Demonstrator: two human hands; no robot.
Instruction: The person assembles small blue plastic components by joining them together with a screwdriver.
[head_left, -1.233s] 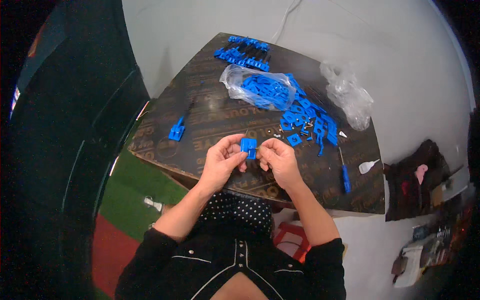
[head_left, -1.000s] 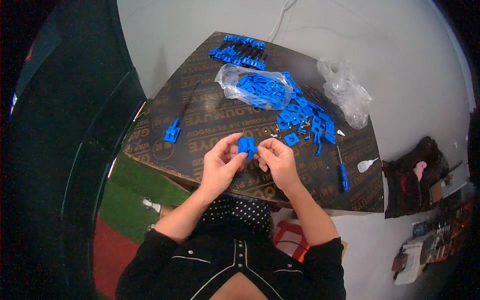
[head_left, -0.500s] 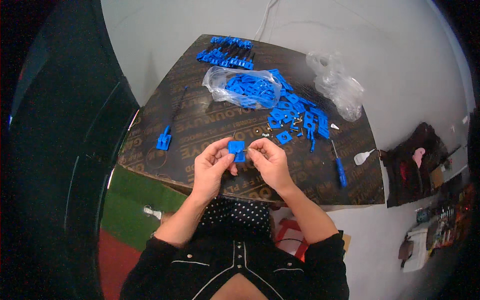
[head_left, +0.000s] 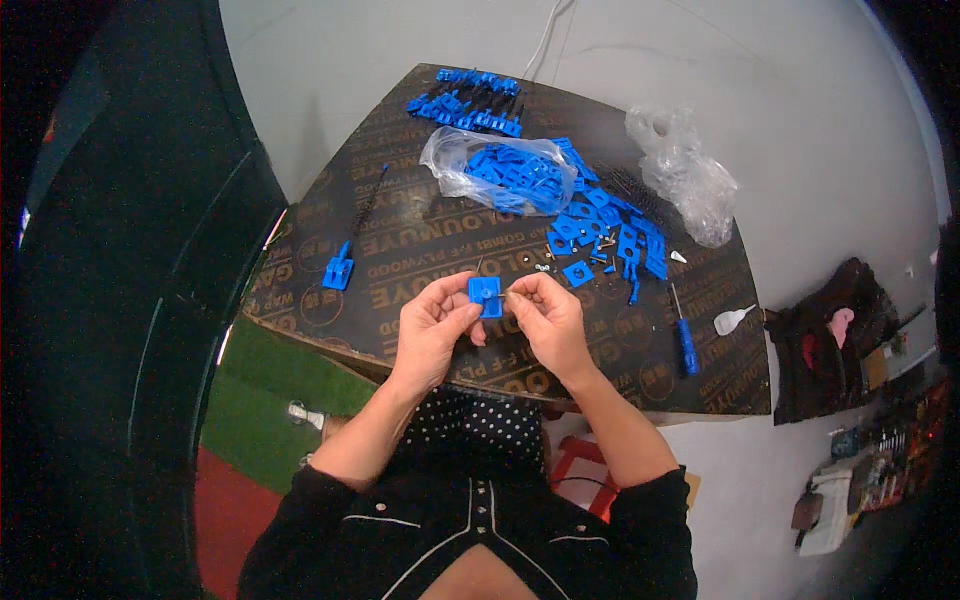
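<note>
Above the near side of the table (head_left: 630,335), the blue plastic bracket (head_left: 485,291) is up, long axis running away from the wearer! The left hand (head_left: 430,328) grips its left edge, thumb on top; the right hand (head_left: 550,325) pinches a slim metal pin (head_left: 503,294) crosswise at its right edge. Beyond, a thin rod (head_left: 480,263) points away.
</note>
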